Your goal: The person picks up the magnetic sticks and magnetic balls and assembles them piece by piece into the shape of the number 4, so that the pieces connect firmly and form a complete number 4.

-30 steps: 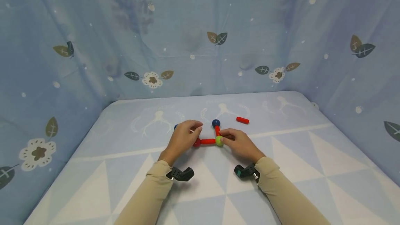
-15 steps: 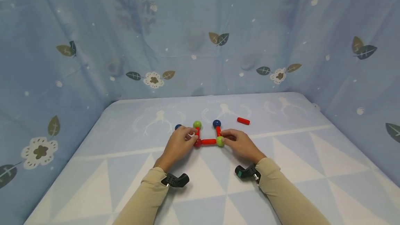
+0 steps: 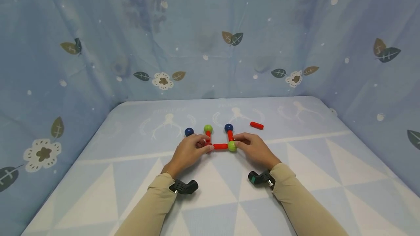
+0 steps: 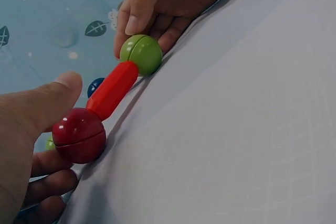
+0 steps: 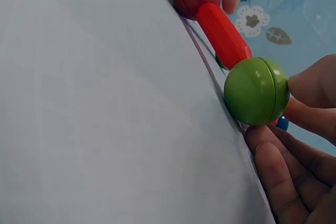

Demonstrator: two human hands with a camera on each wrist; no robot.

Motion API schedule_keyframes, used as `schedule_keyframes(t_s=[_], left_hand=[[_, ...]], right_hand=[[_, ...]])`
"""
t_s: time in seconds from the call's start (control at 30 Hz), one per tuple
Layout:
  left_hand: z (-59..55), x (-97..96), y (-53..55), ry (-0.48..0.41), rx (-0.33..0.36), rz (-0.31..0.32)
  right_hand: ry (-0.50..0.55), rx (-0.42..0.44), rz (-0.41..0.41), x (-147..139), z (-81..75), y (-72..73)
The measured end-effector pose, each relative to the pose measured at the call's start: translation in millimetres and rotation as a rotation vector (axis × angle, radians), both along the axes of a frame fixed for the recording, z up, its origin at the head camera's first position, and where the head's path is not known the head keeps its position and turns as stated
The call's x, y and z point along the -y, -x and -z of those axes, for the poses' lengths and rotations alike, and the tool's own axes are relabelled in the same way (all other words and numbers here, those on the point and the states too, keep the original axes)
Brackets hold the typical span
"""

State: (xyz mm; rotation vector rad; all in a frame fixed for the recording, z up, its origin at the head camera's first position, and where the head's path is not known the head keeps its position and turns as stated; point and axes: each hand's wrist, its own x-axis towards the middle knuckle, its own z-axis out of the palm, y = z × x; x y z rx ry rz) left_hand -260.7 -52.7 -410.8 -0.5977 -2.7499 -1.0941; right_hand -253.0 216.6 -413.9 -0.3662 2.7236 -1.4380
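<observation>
A U-shaped build of balls and red rods lies on the table. My left hand [image 3: 187, 152] holds the dark red ball [image 4: 80, 135] at its near left corner, thumb and fingers on either side. At the near right corner, the green ball [image 3: 232, 146] is pinched by my right hand [image 3: 257, 152]. A red rod [image 3: 220, 146] joins these two balls. From the red ball another rod runs back to a second green ball [image 3: 208, 129]. A further rod [image 3: 230, 135] links the held green ball to a blue ball [image 3: 228, 128].
A loose red rod [image 3: 257, 125] lies behind the right hand. Another blue ball [image 3: 189, 132] sits just beyond the left hand, partly hidden by it. A patterned blue curtain [image 3: 197, 46] surrounds the cloth-covered table [image 3: 223, 214] at back and sides.
My left hand has come down from above the left rod to the dark red ball, uncovering the far green ball. The right hand has stayed at the near green ball.
</observation>
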Motion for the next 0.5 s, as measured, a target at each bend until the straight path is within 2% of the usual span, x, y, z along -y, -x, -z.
schedule_keyframes(t_s=[0.17,0.3,0.4,0.5], left_hand=[[2.0,3.5,-1.0,-0.009,0.012,0.021],[3.9,5.5,-3.1,-0.010,0.018,0.030],[4.6,6.0,-4.6,-0.007,0.008,0.040],[4.5,5.6,-5.0,0.004,-0.008,0.054]], right_hand=[[-0.002,-0.019,0.001,-1.2,1.7,0.0],[0.021,0.002,0.000,-4.4,1.6,1.0],[0.087,0.043,-0.001,-9.1,0.0,3.2],[0.171,0.084,0.045,-16.7,-1.7,7.8]])
